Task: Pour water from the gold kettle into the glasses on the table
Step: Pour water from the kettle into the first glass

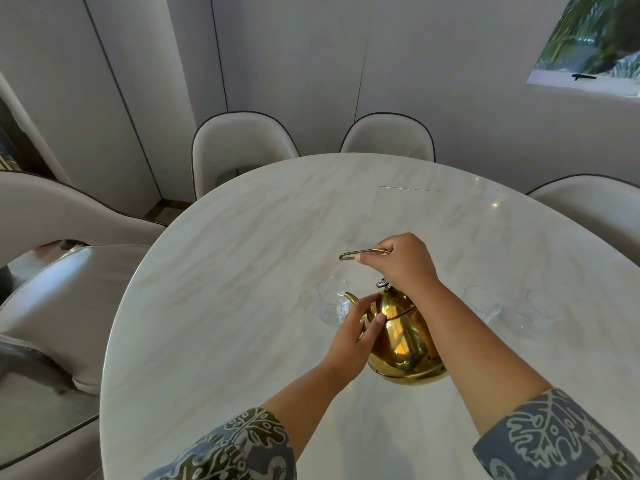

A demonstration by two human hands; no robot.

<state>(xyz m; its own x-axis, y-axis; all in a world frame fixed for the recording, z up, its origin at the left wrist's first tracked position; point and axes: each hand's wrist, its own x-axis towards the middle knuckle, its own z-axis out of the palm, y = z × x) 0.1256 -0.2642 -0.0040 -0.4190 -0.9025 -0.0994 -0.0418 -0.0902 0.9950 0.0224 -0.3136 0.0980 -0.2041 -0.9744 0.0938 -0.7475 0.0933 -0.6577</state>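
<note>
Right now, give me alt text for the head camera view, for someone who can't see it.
A person's right hand lifts a gold kettle by its thin handle while the left hand steadies its side, spout tipped at a clear glass. Two more glasses stand to the right on the pale marble table.

Cream chairs [239, 147] ring a marble table [242, 271]; window [595, 39] upper right.

- Soft, even daylight; window [595, 39] at top right, smeared.
- Glare spot near table's [242, 271] far right edge.
- Wide-angle bending at frame edges.
- Kettle [403, 337] gleams.
</note>
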